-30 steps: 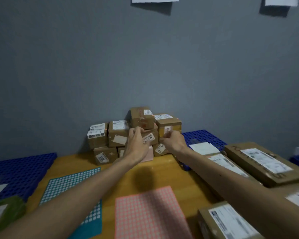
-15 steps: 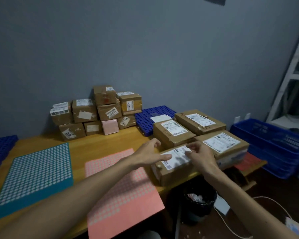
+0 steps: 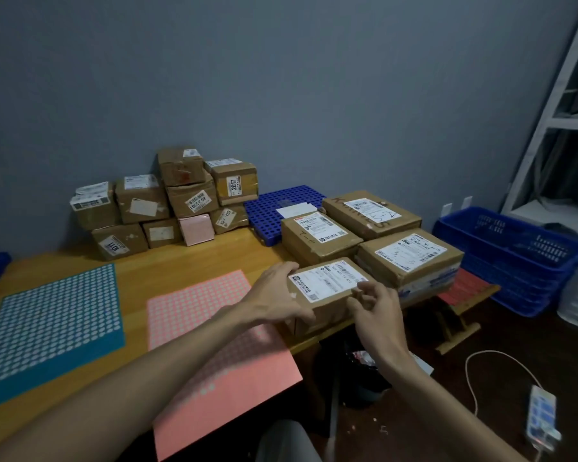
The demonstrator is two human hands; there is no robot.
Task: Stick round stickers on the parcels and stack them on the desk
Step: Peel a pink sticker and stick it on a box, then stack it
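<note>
A brown parcel (image 3: pixel 324 285) with a white label lies at the desk's right front edge. My left hand (image 3: pixel 274 295) grips its left end, fingers on top and thumb on the front face. My right hand (image 3: pixel 377 311) holds its right front corner with curled fingers. A pink sticker sheet (image 3: pixel 197 301) and a teal sticker sheet (image 3: pixel 47 321) lie flat on the wooden desk (image 3: pixel 214 255). Against the wall stands a stack of small parcels (image 3: pixel 181 198).
Three larger labelled parcels (image 3: pixel 411 258) sit just behind and to the right of the held one. A blue grid pallet (image 3: pixel 274 208) lies behind them. On the floor to the right are a blue crate (image 3: pixel 514 255), a power strip (image 3: pixel 543 418) and a white shelf (image 3: pixel 564 128).
Both hands left the stack at the wall and came right to the near parcel. My view swung right and down. The hands now close on the parcel's ends.
</note>
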